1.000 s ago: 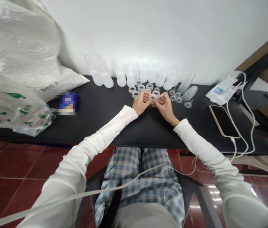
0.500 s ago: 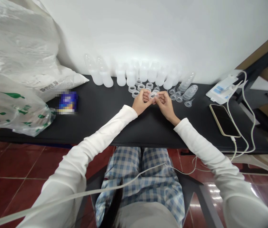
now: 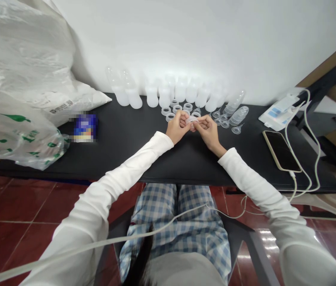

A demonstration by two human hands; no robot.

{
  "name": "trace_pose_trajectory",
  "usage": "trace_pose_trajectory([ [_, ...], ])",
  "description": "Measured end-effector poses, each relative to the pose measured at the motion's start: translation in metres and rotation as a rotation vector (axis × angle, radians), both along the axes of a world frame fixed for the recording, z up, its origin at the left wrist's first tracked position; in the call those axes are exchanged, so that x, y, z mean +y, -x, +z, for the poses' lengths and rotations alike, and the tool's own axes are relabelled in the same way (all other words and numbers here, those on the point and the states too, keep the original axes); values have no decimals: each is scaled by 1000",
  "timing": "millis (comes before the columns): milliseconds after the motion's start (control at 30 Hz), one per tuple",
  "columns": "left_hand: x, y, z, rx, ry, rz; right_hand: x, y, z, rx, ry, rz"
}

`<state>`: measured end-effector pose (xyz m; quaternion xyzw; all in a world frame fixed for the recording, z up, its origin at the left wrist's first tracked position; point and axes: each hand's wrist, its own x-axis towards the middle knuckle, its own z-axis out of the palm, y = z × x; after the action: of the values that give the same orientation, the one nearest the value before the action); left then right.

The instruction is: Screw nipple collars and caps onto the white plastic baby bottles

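Between my two hands is a translucent bottle collar ring (image 3: 192,119), held above the black table (image 3: 120,147). My left hand (image 3: 179,126) pinches its left side, and my right hand (image 3: 206,129) grips the right side with thumb and fingers. Whether a nipple sits inside the ring I cannot tell. Just behind my hands lie several more collar rings (image 3: 166,111). Clear bottle nipples (image 3: 224,124) are grouped to the right of my right hand. Several frosted bottles (image 3: 152,97) stand in a row along the wall.
Two capped bottles (image 3: 135,101) stand at the row's left end. Clear covers (image 3: 239,115) lean at its right. A blue packet (image 3: 84,128) and big plastic bags (image 3: 21,119) are on the left. A phone (image 3: 281,150) with a white cable (image 3: 317,159) lies on the right.
The ring has tilted in my fingers, so its opening shows less and its side more. Both hands stay nearly in the same place.
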<state>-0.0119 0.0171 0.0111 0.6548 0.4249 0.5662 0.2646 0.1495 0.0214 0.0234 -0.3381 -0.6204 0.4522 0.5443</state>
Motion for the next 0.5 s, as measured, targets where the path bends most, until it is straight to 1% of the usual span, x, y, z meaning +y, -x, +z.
trace_pose_trajectory([
  [167, 1, 2, -1, -27, 49, -12, -3, 1, 1, -27, -4, -32],
  [300, 0, 1, -1, -103, 124, -91, -7, 0, 4, -123, -42, -83],
  [400, -2, 0, 0, -129, 132, -135, -9, -1, 5, -179, -85, -126],
  [500, -3, -1, 1, -93, 111, -123, -9, -1, 3, -213, -123, -142],
])
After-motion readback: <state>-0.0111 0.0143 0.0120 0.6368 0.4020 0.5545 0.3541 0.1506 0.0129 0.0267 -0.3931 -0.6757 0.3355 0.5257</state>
